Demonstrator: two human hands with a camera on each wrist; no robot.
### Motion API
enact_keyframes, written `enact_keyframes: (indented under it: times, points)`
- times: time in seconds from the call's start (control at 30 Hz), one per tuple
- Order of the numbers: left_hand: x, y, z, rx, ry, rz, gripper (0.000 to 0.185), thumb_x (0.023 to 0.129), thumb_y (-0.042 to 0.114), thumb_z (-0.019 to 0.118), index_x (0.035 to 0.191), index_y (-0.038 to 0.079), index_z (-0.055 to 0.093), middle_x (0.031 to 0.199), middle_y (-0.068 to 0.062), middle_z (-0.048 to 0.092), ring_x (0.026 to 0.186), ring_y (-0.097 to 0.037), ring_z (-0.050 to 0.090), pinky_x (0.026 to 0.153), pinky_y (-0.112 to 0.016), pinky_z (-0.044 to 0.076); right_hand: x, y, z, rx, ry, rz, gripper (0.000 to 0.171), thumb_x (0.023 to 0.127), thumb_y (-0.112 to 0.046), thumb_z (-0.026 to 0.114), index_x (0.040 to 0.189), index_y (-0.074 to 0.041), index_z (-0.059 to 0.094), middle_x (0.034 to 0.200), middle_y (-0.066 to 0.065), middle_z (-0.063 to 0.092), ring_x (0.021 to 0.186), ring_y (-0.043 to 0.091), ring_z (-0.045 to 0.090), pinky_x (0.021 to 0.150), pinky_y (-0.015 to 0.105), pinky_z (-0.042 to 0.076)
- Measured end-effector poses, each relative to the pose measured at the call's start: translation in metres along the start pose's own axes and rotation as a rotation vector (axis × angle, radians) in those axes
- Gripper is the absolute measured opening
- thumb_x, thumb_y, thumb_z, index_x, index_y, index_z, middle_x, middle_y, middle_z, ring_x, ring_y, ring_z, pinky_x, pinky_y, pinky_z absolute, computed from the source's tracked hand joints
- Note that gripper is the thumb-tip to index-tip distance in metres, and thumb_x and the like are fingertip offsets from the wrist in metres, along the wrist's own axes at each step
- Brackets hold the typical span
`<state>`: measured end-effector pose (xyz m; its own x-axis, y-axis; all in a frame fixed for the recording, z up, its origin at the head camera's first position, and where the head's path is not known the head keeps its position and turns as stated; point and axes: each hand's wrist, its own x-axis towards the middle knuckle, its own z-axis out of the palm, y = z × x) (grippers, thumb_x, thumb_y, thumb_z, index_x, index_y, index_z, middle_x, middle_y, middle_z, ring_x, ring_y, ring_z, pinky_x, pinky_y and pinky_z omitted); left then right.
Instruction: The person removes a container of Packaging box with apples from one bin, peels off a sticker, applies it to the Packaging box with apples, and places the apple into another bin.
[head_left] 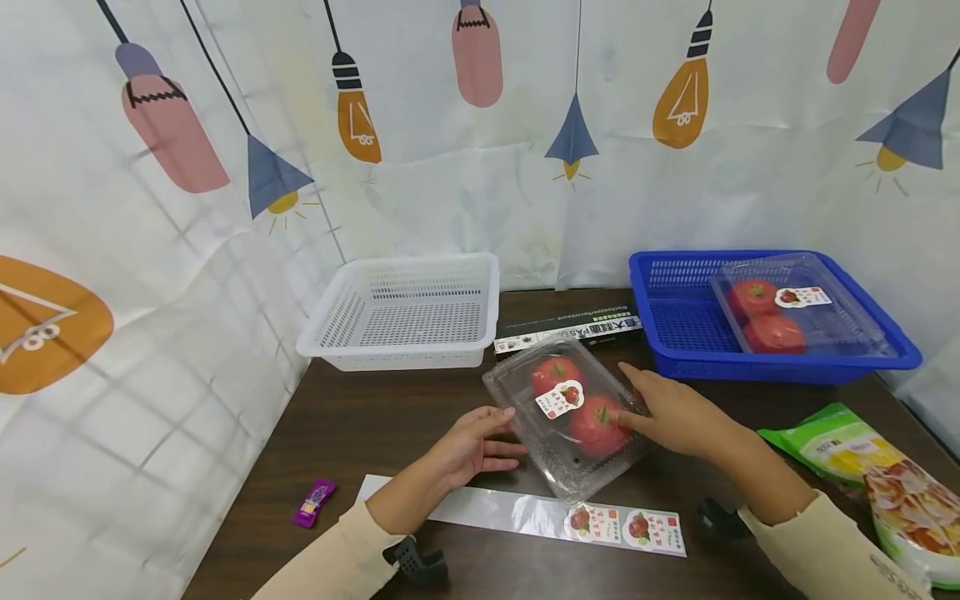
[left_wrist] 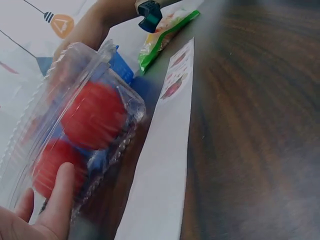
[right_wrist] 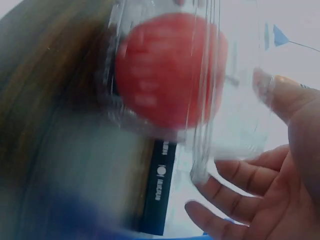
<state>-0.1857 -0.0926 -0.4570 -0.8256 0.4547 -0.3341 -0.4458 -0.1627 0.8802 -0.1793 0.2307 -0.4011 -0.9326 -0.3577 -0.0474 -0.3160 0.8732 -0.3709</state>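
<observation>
A clear plastic clamshell box (head_left: 543,442) holds two red apples (head_left: 597,429) and has a white sticker (head_left: 558,401) on its lid. The box is tilted above the dark table. My right hand (head_left: 671,412) grips its right side, thumb over the lid and fingers at the rim, as the right wrist view shows (right_wrist: 280,175). At the left edge is my left hand (head_left: 476,450), its fingers spread and fairly straight, with the thumb (left_wrist: 61,197) close to the plastic. Below the box lies a white strip (head_left: 510,510) bearing two fruit stickers (head_left: 618,527) at its right end.
A white basket (head_left: 397,358) stands at the back left. The blue basket (head_left: 750,364) at the back right holds another box of apples (head_left: 802,321). Between them lies a black carton (head_left: 570,329). A green food bag (head_left: 885,483) is far right, a purple packet (head_left: 314,502) left.
</observation>
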Motion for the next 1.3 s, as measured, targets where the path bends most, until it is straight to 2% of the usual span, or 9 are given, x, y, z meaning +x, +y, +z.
enact_keyframes:
  times: [0.17,0.23,0.47,0.6,0.73,0.93,1.07,1.17,1.3]
  points:
    - [0.007,0.003,0.004,0.053,0.024,0.019,0.034,0.092,0.030,0.067,0.108,0.006,0.049,0.114,-0.012,0.055,0.095,-0.030,0.066,0.081,-0.049,0.054,-0.004,-0.003,0.003,0.051,-0.054,0.047,0.105,0.084,-0.072,0.054,0.151,0.003,0.022,0.101,0.005,0.062,0.086,0.019,0.056,0.083,0.049,0.051]
    - [0.011,0.004,0.006,0.089,0.037,0.021,0.037,0.092,0.031,0.068,0.109,0.005,0.047,0.113,-0.012,0.054,0.095,-0.028,0.065,0.081,-0.048,0.054,-0.006,-0.004,0.005,0.056,-0.052,0.030,0.103,0.085,-0.071,0.054,0.151,0.003,0.024,0.104,0.004,0.064,0.089,0.017,0.058,0.086,0.050,0.051]
    - [0.021,0.009,0.013,0.234,0.096,0.031,0.039,0.090,0.036,0.071,0.101,0.008,0.046,0.106,-0.010,0.054,0.091,-0.023,0.059,0.078,-0.042,0.056,-0.011,-0.007,0.006,0.089,-0.071,-0.029,0.091,0.091,-0.065,0.049,0.149,0.003,0.031,0.087,-0.005,0.063,0.078,0.012,0.058,0.073,0.039,0.052]
    - [0.025,0.016,0.015,0.242,0.107,0.006,0.034,0.089,0.033,0.070,0.095,0.009,0.046,0.106,-0.011,0.059,0.089,-0.024,0.062,0.075,-0.042,0.056,-0.011,-0.004,0.000,0.095,-0.088,-0.040,0.085,0.093,-0.063,0.048,0.147,0.002,0.036,0.076,-0.010,0.055,0.069,0.008,0.052,0.064,0.031,0.046]
    - [0.029,0.022,0.017,0.255,0.129,0.005,0.028,0.087,0.027,0.067,0.094,0.008,0.048,0.106,-0.012,0.060,0.086,-0.024,0.065,0.071,-0.042,0.057,-0.012,0.009,-0.017,0.085,-0.021,-0.058,0.069,0.096,-0.055,0.052,0.140,-0.002,0.050,0.076,-0.009,0.056,0.068,0.010,0.051,0.061,0.030,0.044]
    - [0.038,0.024,0.018,0.274,0.156,0.027,0.024,0.084,0.025,0.065,0.090,0.009,0.048,0.102,-0.012,0.061,0.081,-0.024,0.066,0.064,-0.040,0.057,-0.015,0.055,-0.066,0.011,0.226,0.022,0.054,0.098,-0.044,0.055,0.130,-0.001,0.059,0.095,0.008,0.068,0.084,0.028,0.061,0.073,0.050,0.050]
    - [0.043,0.024,0.020,0.267,0.158,0.024,0.021,0.083,0.024,0.064,0.087,0.010,0.048,0.100,-0.011,0.061,0.078,-0.024,0.066,0.061,-0.038,0.057,-0.016,0.102,-0.098,-0.008,0.335,0.168,0.059,0.100,-0.047,0.049,0.133,0.003,0.053,0.121,0.032,0.056,0.106,0.052,0.051,0.082,0.069,0.040]
    - [0.046,0.024,0.020,0.257,0.154,0.023,0.020,0.083,0.023,0.063,0.086,0.011,0.048,0.099,-0.011,0.061,0.078,-0.025,0.066,0.061,-0.039,0.057,-0.018,0.142,-0.117,-0.030,0.361,0.280,0.071,0.099,-0.052,0.044,0.138,0.007,0.044,0.130,0.042,0.041,0.115,0.061,0.037,0.089,0.075,0.030]
    - [0.049,0.027,0.022,0.255,0.147,0.029,0.020,0.082,0.023,0.063,0.086,0.010,0.048,0.096,-0.012,0.062,0.077,-0.026,0.066,0.061,-0.039,0.057,-0.023,0.189,-0.132,-0.095,0.321,0.427,0.088,0.097,-0.059,0.041,0.135,0.019,0.034,0.127,0.048,0.035,0.113,0.065,0.033,0.092,0.074,0.027]
